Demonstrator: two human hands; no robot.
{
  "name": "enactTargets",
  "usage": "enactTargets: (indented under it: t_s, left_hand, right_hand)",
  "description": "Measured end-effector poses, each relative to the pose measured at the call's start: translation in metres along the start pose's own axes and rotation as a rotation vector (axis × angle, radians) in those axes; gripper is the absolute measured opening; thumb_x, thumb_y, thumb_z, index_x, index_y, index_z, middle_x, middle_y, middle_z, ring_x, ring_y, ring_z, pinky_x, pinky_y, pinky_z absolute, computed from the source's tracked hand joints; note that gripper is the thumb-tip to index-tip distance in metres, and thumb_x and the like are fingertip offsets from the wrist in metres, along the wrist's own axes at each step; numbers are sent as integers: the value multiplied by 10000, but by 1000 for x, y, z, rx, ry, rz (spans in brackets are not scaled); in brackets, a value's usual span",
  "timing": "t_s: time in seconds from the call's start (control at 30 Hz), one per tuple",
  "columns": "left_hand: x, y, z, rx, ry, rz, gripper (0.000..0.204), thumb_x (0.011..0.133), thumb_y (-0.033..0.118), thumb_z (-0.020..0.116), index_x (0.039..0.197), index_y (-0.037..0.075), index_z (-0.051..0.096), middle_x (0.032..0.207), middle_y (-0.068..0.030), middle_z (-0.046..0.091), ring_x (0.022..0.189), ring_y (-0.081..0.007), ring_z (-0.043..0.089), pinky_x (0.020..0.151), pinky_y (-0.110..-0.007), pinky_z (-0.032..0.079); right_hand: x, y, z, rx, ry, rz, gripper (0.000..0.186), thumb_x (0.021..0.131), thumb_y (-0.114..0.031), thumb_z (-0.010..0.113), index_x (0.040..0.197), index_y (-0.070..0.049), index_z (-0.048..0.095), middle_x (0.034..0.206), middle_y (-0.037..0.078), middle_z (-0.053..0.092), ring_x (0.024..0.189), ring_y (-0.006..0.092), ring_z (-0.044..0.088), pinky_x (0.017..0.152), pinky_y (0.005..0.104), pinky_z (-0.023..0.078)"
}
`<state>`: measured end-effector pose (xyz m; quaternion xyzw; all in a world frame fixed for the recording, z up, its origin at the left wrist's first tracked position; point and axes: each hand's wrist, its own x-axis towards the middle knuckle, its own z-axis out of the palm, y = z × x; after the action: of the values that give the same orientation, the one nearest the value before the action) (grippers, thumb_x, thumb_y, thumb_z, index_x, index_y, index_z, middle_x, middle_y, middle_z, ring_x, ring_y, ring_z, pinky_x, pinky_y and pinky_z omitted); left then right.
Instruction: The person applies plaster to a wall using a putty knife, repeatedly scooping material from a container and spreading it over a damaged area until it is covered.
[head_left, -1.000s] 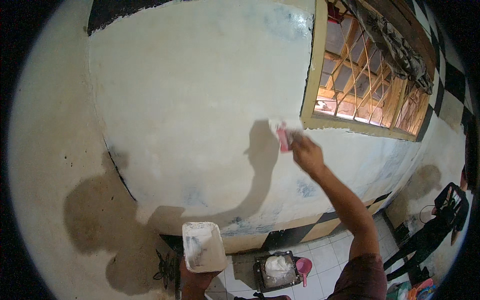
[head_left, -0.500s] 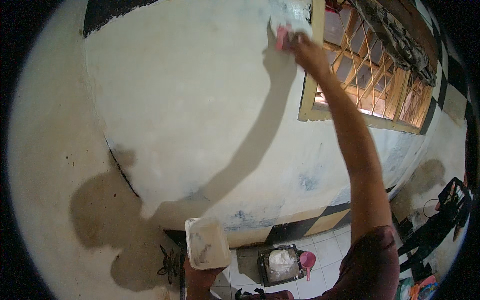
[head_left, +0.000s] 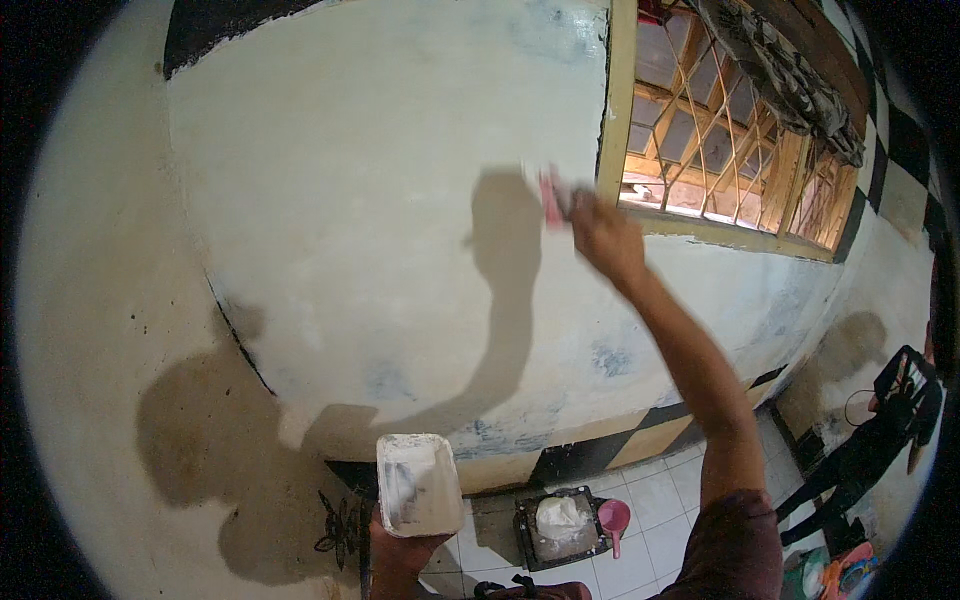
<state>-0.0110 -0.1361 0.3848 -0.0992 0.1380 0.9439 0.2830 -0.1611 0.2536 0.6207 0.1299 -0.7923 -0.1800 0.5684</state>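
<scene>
While my left hand [head_left: 400, 545] grips a white tray [head_left: 418, 485] low down, my right hand [head_left: 603, 235] clasps a pink brush [head_left: 550, 197] against the wall [head_left: 380, 200], left of the window [head_left: 720, 140].

Whitish wall [head_left: 380, 200] — pink brush [head_left: 550, 200], yellow window frame [head_left: 612, 110] — black-and-cream checked band [head_left: 640, 445] below.

Right hand [head_left: 605, 238] raised high on an outstretched arm, fingers clenched; left hand [head_left: 400, 548] low, cupped upward.

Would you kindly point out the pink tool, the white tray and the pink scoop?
pink tool [head_left: 550, 197], head view, its blurred blade
white tray [head_left: 418, 484], head view, its inner floor
pink scoop [head_left: 613, 518], head view, its bowl
</scene>
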Motion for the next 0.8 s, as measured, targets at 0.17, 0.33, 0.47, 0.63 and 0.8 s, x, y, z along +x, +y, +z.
enactTargets:
  t_s: [0.17, 0.33, 0.47, 0.63, 0.8]
  left_hand:
    - [12, -13, -10, 124, -87, 63, 591, 910, 501, 322, 1355, 124, 418, 1304, -166, 488, 1132, -421, 533, 840, -644, 475]
    - [8, -22, 3, 876, -60, 432, 588, 911, 486, 347, 1363, 114, 404, 1289, -169, 497, 1123, -419, 541, 832, -631, 491]
    - [8, -23, 9, 958, -33, 447, 598, 912, 492, 350, 1367, 106, 395, 1278, -170, 504, 1115, -406, 552, 824, -609, 509]
    - [38, -13, -27, 11, -143, -18, 616, 908, 524, 338, 1366, 118, 402, 1288, -170, 497, 1130, -392, 545, 842, -609, 498]
    - [37, -13, -34, 15, -147, -49, 627, 899, 568, 322, 1373, 166, 407, 1333, -151, 470, 1172, -402, 507, 878, -633, 452]
  right_hand:
    - [182, 74, -36, -94, 204, 7, 224, 921, -134, 411, 996, -139, 622, 981, 113, 634, 827, 350, 644, 708, 467, 534]
    - [210, 79, -25, -209, 78, 85, 200, 817, -68, 523, 990, -106, 615, 1035, 103, 597, 792, 332, 639, 665, 431, 536]
    - [96, 46, 59, -86, 25, 112, 313, 802, -64, 520, 1110, -111, 543, 1093, 151, 547, 800, 347, 643, 600, 457, 547]
    - [-144, -39, 137, -26, -47, -89, 188, 771, -94, 588, 948, -35, 605, 1218, 204, 523, 901, 314, 624, 621, 376, 562]
    - [-217, -98, 98, 207, -235, 160, 233, 777, -75, 586, 1007, -38, 592, 1157, 215, 542, 902, 341, 619, 669, 404, 560]
